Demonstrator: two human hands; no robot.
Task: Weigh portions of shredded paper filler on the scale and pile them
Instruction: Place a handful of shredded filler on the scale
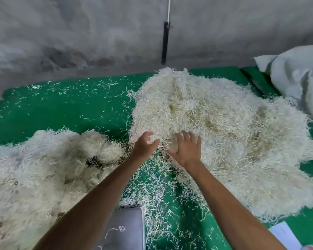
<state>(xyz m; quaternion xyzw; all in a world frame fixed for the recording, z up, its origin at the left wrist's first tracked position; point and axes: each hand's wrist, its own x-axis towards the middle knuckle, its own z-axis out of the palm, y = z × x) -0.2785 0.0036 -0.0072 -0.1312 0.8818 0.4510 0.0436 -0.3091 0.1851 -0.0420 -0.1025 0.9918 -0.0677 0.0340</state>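
A big heap of cream shredded paper filler [215,123] covers the middle and right of the green mat [70,109]. A second, lower pile of filler [34,174] lies at the left. Both my hands reach to the near left edge of the big heap. My left hand [145,144] has its fingers curled at the heap's edge; whether it holds any strands I cannot tell. My right hand [186,147] lies palm down with fingers spread against the filler. The grey scale platform [126,230] shows at the bottom, between my forearms, with one loose strand on it.
Loose strands are scattered over the mat, thick between the piles. A white sack [300,78] lies at the right edge. A grey wall with a black bar [165,42] stands behind. White paper [284,235] lies at the bottom right.
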